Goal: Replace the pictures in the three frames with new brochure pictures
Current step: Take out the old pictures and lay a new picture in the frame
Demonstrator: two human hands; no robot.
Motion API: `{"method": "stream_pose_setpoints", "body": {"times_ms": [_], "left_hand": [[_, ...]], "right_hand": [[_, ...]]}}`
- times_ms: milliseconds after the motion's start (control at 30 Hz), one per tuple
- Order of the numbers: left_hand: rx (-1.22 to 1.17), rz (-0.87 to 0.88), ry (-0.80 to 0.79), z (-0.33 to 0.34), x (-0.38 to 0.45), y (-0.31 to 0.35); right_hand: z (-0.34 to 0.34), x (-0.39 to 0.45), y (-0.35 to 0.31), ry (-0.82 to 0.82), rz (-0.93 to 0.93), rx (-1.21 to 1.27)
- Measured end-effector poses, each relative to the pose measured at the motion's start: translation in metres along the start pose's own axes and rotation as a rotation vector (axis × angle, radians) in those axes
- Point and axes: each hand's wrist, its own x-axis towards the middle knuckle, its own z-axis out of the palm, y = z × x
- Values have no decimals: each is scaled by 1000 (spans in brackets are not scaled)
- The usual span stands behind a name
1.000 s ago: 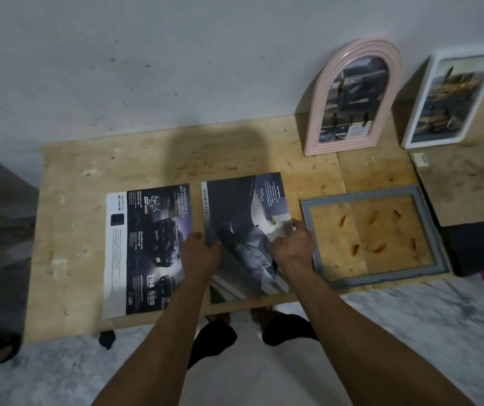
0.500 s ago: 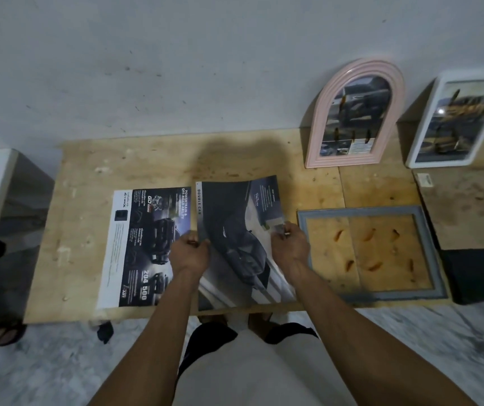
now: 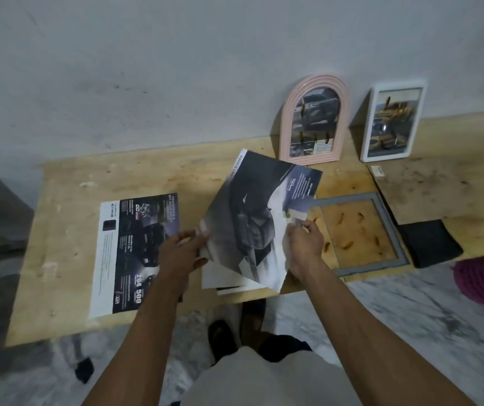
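Note:
I hold a dark car brochure page (image 3: pixel 252 218) lifted off the wooden table and tilted to the right. My left hand (image 3: pixel 180 253) grips its left edge and my right hand (image 3: pixel 303 244) pinches its right edge. More sheets (image 3: pixel 223 281) lie under it. A second brochure page (image 3: pixel 135 253) lies flat to the left. A grey frame (image 3: pixel 393 230) lies flat on the right with no picture in it. A pink arched frame (image 3: pixel 314 118) and a white frame (image 3: pixel 391 121) lean on the wall, each with a picture.
The wooden table (image 3: pixel 68 215) stands against a grey wall. A black backing board (image 3: pixel 431 241) lies right of the grey frame, beside a darker board (image 3: pixel 445 189). A purple roll (image 3: pixel 483 279) sits on the floor at the right. My feet (image 3: pixel 235 329) are below the table edge.
The car page has been lifted from the table and turned clockwise, its top now swung toward the pink frame. Both hands stayed on its edges and rose with it.

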Motion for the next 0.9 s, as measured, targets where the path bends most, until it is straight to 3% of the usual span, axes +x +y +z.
{"method": "stream_pose_setpoints", "body": {"times_ms": [167,367,567,667,767,900], "left_hand": [[-130,-21,-184,33,-29,-25],[33,149,-139,70,-49,-31],[192,153,-185,93,-35,-14],[250,115,-201,118,-32,-19],[236,119,-127,155,-39,-35],[375,214,129,208,-57,-63]], "right_hand": [[-30,-24,17,-29,115,133],[-72,-32,11,-69,119,176],[-136,25,-33,52,41,285],[-173,60,-47,100,20,187],[-202,93,-53,110,14,51],[-237,135,-46,56,27,-56]]}}
